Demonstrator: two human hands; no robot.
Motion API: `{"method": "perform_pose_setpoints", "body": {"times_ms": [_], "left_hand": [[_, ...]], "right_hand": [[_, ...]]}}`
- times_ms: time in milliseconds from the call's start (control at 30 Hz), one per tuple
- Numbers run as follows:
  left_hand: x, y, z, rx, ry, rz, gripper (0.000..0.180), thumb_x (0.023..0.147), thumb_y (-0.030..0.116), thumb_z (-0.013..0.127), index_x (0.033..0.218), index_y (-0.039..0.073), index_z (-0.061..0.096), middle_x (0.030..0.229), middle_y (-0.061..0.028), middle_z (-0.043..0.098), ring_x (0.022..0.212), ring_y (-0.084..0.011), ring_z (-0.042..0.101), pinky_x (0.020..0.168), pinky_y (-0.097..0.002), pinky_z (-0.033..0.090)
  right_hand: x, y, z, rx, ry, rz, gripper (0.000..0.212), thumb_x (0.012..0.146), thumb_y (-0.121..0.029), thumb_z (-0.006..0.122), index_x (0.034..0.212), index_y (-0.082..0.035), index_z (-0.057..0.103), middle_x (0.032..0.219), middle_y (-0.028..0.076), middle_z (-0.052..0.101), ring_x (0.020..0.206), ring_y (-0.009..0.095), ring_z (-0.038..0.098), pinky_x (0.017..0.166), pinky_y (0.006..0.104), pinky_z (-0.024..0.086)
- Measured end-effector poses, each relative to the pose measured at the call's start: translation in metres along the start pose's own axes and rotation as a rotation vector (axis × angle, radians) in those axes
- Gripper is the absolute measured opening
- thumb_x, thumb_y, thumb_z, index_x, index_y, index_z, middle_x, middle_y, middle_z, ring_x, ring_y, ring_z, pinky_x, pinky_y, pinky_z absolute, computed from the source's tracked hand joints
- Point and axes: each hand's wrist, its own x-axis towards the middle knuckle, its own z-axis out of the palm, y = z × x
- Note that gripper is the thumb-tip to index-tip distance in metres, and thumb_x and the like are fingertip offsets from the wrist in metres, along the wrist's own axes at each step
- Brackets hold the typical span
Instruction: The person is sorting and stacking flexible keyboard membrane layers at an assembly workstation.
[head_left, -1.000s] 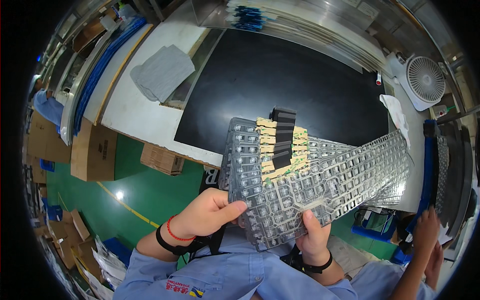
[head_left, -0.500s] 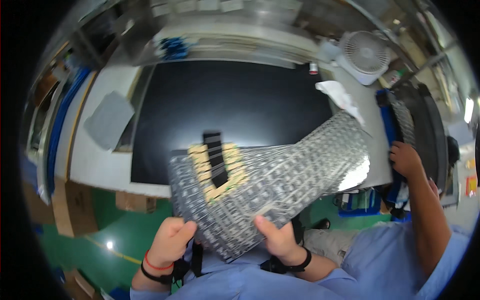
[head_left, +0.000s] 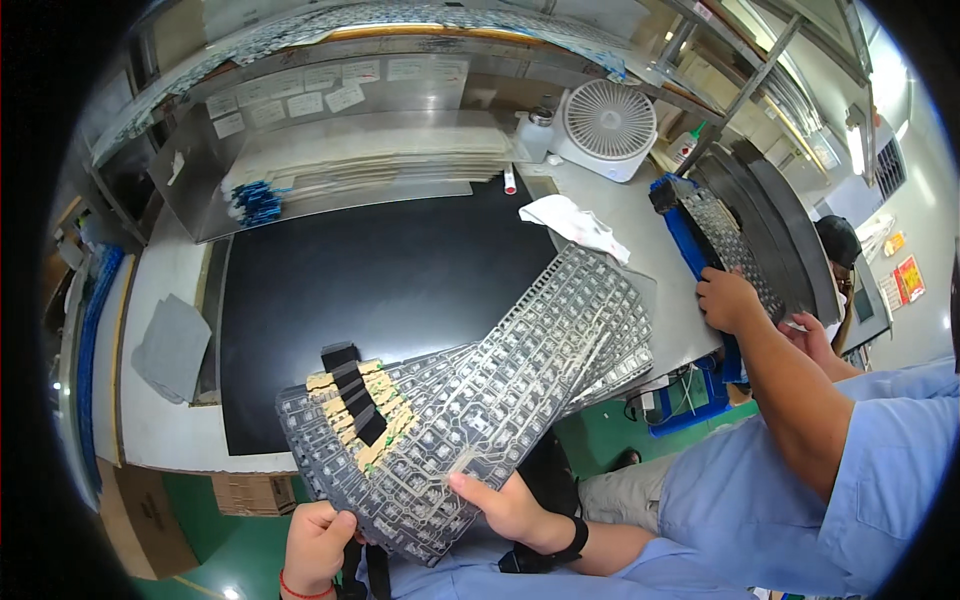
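Note:
A fanned stack of keyboard membrane sheets (head_left: 500, 390), grey with printed circuit traces, is held at the near edge of the table. Black tail strips (head_left: 350, 385) with cream-coloured pieces (head_left: 395, 408) around them show on its left part. My left hand (head_left: 318, 545) is closed on the stack's near left corner, thumb on top. My right hand (head_left: 510, 508) grips the near right edge, its thumb pressed on the top sheet and its other fingers hidden beneath. The far right end of the stack spreads out beside a white cloth (head_left: 575, 222).
A black mat (head_left: 360, 270) covers the table's middle. Behind it are clear stacked sheets (head_left: 390, 155), blue clips (head_left: 257, 203) and a white fan (head_left: 605, 125). At right, a co-worker's hand (head_left: 728, 298) touches sheets by a blue-edged holder. A grey cloth (head_left: 172, 348) lies left.
The view has tilted up and turned right, so the table appears shifted left and lower. Both hands still hold the stack, whose sheet edges now look more clearly fanned.

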Motion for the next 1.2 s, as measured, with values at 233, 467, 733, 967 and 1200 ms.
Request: {"method": "perform_pose_setpoints", "body": {"times_ms": [233,467,733,967,1200], "left_hand": [[-0.002,0.012,0.001,0.085,-0.024,-0.116,0.024,0.089,0.013,0.055,0.077,-0.007,0.062,0.075,-0.0104,0.065,0.065,-0.0121,0.058,0.06,-0.0246,0.046],[0.0,0.0,-0.008,-0.018,-0.148,-0.066,0.039,0.095,0.028,0.044,0.085,-0.004,0.063,0.078,-0.0086,0.064,0.07,-0.0123,0.057,0.065,-0.0245,0.045],[0.005,0.0,-0.01,-0.033,-0.102,-0.178,0.054,0.098,0.039,0.03,0.086,-0.002,0.063,0.079,-0.0075,0.065,0.068,-0.012,0.057,0.066,-0.0247,0.045],[0.01,0.009,-0.006,-0.293,-0.02,-0.212,0.058,0.098,0.044,0.027,0.092,-0.002,0.062,0.082,-0.0089,0.064,0.072,-0.0145,0.058,0.067,-0.026,0.045],[0.008,0.013,-0.009,-0.086,-0.091,-0.14,0.054,0.098,0.039,0.03,0.091,-0.003,0.062,0.081,-0.0088,0.064,0.074,-0.0146,0.059,0.068,-0.0265,0.045]], "right_hand": [[-0.001,-0.002,0.001,0.036,-0.039,-0.063,0.037,0.086,-0.008,0.056,0.12,0.002,0.047,0.115,0.006,0.054,0.104,0.014,0.05,0.091,0.0289,0.039],[-0.007,0.003,0.001,0.078,0.018,0.015,0.042,0.084,-0.008,0.057,0.122,0.002,0.044,0.116,0.008,0.054,0.104,0.017,0.051,0.092,0.031,0.039],[-0.006,0.005,0.006,0.033,0.042,-0.023,0.056,0.082,-0.01,0.053,0.13,0.006,0.03,0.121,0.018,0.049,0.107,0.027,0.053,0.092,0.04,0.043],[-0.004,-0.002,0.014,0.049,0.035,-0.055,0.057,0.083,-0.014,0.052,0.131,0.006,0.029,0.122,0.02,0.049,0.107,0.028,0.053,0.093,0.0401,0.043],[-0.003,-0.004,0.014,0.093,0.0,-0.077,0.058,0.083,-0.016,0.053,0.132,0.006,0.029,0.123,0.02,0.048,0.108,0.028,0.053,0.093,0.0405,0.043]]}}
